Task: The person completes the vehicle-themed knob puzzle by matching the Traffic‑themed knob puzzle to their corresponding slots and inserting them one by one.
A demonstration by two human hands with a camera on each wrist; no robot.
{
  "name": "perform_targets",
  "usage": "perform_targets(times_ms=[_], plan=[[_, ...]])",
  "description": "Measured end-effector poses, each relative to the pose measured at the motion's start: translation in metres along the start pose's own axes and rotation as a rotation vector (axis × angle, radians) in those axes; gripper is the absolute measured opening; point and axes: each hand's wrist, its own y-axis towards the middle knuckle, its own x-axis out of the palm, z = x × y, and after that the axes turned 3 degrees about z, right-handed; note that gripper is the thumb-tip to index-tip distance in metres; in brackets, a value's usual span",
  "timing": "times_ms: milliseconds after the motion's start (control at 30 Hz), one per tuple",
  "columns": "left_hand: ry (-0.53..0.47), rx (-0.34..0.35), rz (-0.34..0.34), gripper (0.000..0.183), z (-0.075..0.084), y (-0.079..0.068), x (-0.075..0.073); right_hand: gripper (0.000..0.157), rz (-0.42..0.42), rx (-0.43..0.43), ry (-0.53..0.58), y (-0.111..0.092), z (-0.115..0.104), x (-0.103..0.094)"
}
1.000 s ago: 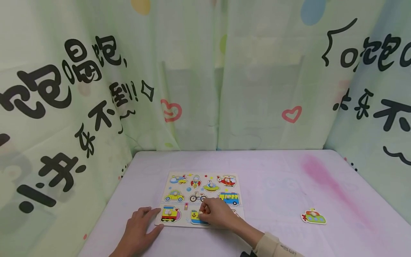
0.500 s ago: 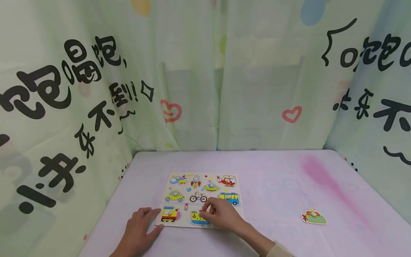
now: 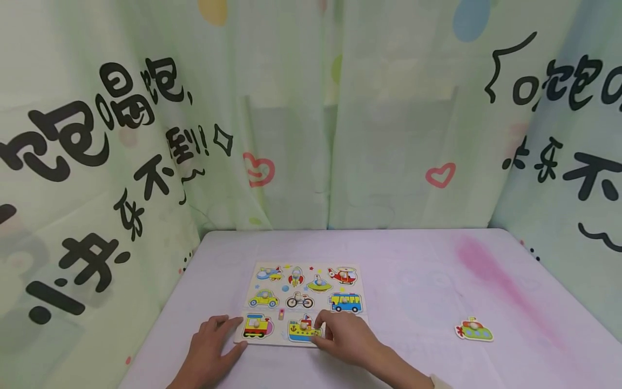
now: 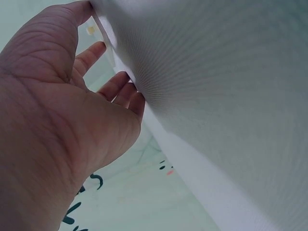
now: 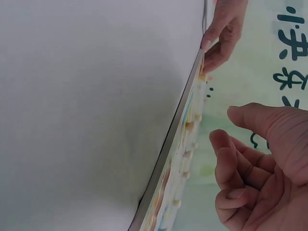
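A wooden knob puzzle board with vehicle pictures lies on the table. My left hand rests at its near left corner, with thumb and index finger touching the edges. A yellow and blue ship piece sits in the board's near row, beside a train piece. Close over the ship's right end is my right hand. In the right wrist view this right hand has thumb and index finger apart, fingers loosely bent, with nothing between them. It hides the board's near right corner.
A green submarine piece with a knob lies on the table to the right of the board. Beyond stand the bus piece, the motorcycle piece and several others in the board. Printed curtains surround the table.
My right hand has let go of the ship piece and drawn back to the right, uncovering more of it. The left hand stays at the board's corner.
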Motion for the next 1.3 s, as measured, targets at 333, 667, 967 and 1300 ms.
perform_targets(times_ms=[333, 667, 967, 1300], plan=[[0.008, 0.001, 0.007, 0.058, 0.0, -0.001, 0.001, 0.024, -0.006, 0.024, -0.108, -0.009, 0.001, -0.008], [0.006, 0.004, 0.003, 0.058, -0.001, -0.001, 0.001, 0.022, 0.03, 0.024, -0.116, -0.021, 0.01, -0.018], [0.016, 0.012, 0.008, 0.057, -0.001, 0.0, 0.001, 0.022, 0.066, 0.092, -0.154, -0.033, 0.026, -0.028], [0.006, 0.01, 0.003, 0.056, -0.001, 0.0, 0.0, 0.022, 0.139, 0.175, -0.215, -0.043, 0.044, -0.042]])
